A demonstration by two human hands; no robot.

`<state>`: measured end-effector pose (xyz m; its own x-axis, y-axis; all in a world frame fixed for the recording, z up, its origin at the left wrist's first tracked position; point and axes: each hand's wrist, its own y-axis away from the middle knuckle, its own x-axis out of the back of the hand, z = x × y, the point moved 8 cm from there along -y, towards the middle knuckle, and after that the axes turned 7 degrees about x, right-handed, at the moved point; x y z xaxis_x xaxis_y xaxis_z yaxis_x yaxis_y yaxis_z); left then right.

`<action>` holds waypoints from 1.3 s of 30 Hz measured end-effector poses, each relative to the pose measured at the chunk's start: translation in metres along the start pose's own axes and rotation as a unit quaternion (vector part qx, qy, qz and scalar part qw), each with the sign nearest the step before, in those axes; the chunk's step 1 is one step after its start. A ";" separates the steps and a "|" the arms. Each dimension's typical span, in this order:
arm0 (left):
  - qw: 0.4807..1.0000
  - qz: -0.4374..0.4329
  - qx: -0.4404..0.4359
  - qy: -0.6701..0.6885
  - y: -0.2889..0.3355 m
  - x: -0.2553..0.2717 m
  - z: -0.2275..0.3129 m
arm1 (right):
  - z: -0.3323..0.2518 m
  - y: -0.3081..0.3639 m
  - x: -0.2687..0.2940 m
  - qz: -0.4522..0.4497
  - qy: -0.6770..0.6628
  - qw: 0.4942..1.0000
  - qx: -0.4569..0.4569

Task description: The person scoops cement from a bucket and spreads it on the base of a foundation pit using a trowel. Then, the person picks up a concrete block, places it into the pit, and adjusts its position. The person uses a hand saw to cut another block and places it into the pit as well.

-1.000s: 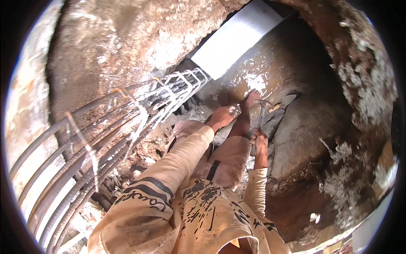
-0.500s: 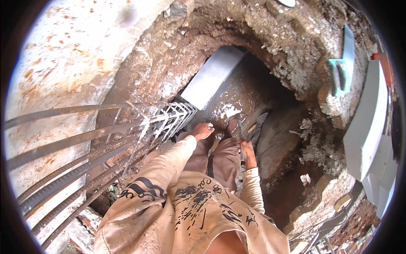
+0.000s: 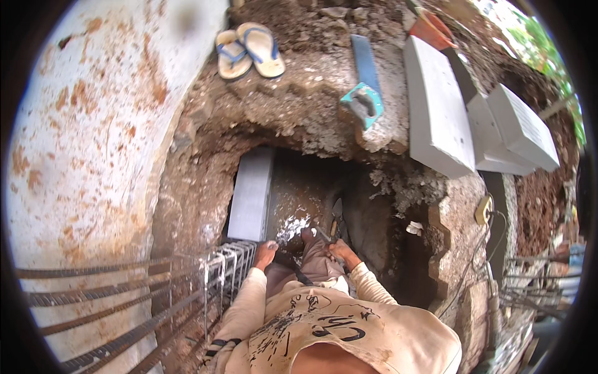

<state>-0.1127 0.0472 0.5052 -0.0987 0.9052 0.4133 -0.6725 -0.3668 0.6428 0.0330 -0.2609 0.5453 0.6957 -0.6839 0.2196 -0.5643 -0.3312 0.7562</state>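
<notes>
My left hand (image 3: 266,254) is closed beside the end of the rebar cage (image 3: 232,265). Whether anything small is in its fingers cannot be made out. Close to it, a long pale grey block (image 3: 251,196) stands along the left side of the muddy, wet pit. My right hand (image 3: 344,252) is wrapped round a thin grey tool (image 3: 322,234), whose working end is not clear. Just beyond that hand lies a trowel (image 3: 337,210) with a wooden handle. My bare foot (image 3: 308,234) is between the hands, next to shiny water.
Sandals (image 3: 250,51) and a handsaw (image 3: 366,90) with a turquoise handle lie on the pit's far rim. Pale blocks (image 3: 439,106) and an orange container (image 3: 431,30) are at right. A cable (image 3: 464,274) runs along the right edge; a stained white wall (image 3: 93,137) rises left.
My view has turned and lifted, bringing the sandals and more of the blocks into sight. Both hands remain low in the pit, the right still on the grey tool.
</notes>
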 end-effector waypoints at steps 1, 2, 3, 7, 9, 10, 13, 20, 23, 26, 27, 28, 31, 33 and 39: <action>1.000 0.015 -0.003 -0.022 0.007 0.015 -0.015 | -0.027 0.005 -0.014 -0.023 -0.018 0.998 0.051; 0.999 0.036 -0.001 -0.025 0.010 0.027 -0.027 | -0.059 0.020 -0.027 -0.044 -0.034 0.993 0.100; 0.999 0.020 0.031 0.016 0.019 0.019 -0.019 | -0.071 0.043 -0.019 -0.049 -0.046 0.989 0.132; 0.998 0.042 0.050 0.024 -0.008 0.057 -0.089 | -0.232 0.147 -0.037 -0.096 -0.096 0.941 0.310; 0.999 0.041 -0.015 -0.004 -0.012 0.048 -0.069 | -0.276 0.193 -0.009 -0.091 -0.164 0.932 0.309; 1.000 0.001 -0.009 -0.020 -0.010 0.024 -0.046 | -0.286 0.209 0.015 -0.066 -0.186 0.926 0.321; 0.999 -0.014 0.030 0.014 -0.011 0.023 -0.045 | -0.352 0.231 0.045 -0.044 -0.269 0.877 0.397; 0.997 0.008 0.036 0.073 -0.027 0.039 -0.035 | -0.503 0.167 0.166 0.146 -0.367 0.802 0.449; 0.991 0.052 0.042 0.118 -0.035 0.071 -0.045 | -0.566 0.099 0.207 0.181 -0.374 0.797 0.439; 0.984 0.061 0.045 0.162 -0.040 0.058 -0.031 | -0.595 0.019 0.286 0.206 -0.356 0.808 0.422; 0.978 0.102 0.046 0.175 -0.037 0.087 -0.057 | -0.616 -0.004 0.272 0.174 -0.377 0.809 0.417; 0.972 0.138 0.039 0.187 -0.038 0.114 -0.066 | -0.637 -0.027 0.262 0.151 -0.396 0.807 0.411; 0.971 0.099 0.064 0.207 -0.046 0.060 -0.011 | -0.624 -0.079 0.361 0.178 -0.351 0.823 0.409; 0.958 0.132 0.061 0.246 -0.050 0.085 -0.036 | -0.671 -0.100 0.364 0.205 -0.268 0.835 0.435; 0.967 0.070 0.075 0.235 -0.079 0.061 0.018 | -0.684 -0.003 0.361 0.683 0.161 0.621 0.348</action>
<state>-0.0531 0.1277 0.4913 -0.5275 0.8288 0.1865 -0.5183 -0.4879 0.7024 0.5894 -0.0621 1.0441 -0.6544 -0.5080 0.5601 -0.7035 0.1375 -0.6972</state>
